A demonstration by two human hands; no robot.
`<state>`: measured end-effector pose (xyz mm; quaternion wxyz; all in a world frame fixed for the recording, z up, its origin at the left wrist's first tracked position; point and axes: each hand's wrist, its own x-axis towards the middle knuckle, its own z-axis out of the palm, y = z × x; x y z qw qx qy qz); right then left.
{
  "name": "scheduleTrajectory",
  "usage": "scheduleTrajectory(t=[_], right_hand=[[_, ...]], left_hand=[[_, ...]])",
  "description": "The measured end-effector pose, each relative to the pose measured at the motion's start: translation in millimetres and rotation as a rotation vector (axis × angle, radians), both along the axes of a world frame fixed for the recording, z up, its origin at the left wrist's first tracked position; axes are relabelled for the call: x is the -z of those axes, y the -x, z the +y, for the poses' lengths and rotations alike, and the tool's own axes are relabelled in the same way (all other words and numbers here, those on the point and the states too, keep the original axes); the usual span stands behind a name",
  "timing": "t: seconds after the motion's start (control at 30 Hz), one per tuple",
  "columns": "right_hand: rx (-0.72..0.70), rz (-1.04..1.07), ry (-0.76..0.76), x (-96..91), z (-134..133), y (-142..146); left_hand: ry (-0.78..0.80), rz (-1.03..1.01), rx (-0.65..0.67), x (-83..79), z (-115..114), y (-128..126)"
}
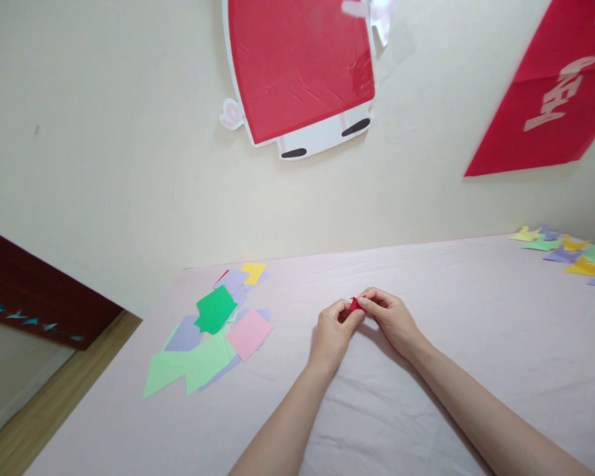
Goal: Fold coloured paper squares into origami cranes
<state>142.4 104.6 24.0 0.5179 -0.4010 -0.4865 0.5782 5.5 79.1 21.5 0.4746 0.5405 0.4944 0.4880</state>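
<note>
Between my two hands is a small piece of folded red paper (356, 304), largely covered by the fingers. My left hand (336, 325) pinches it from the left, thumb against the fingers. From the right, my right hand (384, 314) grips the same paper between thumb and fingertips. Both hands are just above the pale pink sheet (377, 410). The exact folded shape of the paper cannot be made out.
Loose coloured paper, with a green sheet (217, 309) and a pink square (249, 334), lies spread to the left. Folded paper pieces (570, 254) stand in rows at the far right. A wall (153, 165) with red decorations (302, 66) rises behind the sheet.
</note>
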Motion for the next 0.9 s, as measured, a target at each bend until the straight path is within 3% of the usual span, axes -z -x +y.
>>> scheduleTrajectory(t=[0.27,0.9], right_hand=[[-0.015,0.009,0.044,2.6,0.0,-0.5],[0.071,-0.084,-0.016,-0.6,-1.6,0.0]], left_hand=[[-0.021,0.055,0.017,0.2,-1.0,2.9],[-0.003,0.058,0.03,4.3,-0.2,-1.0]])
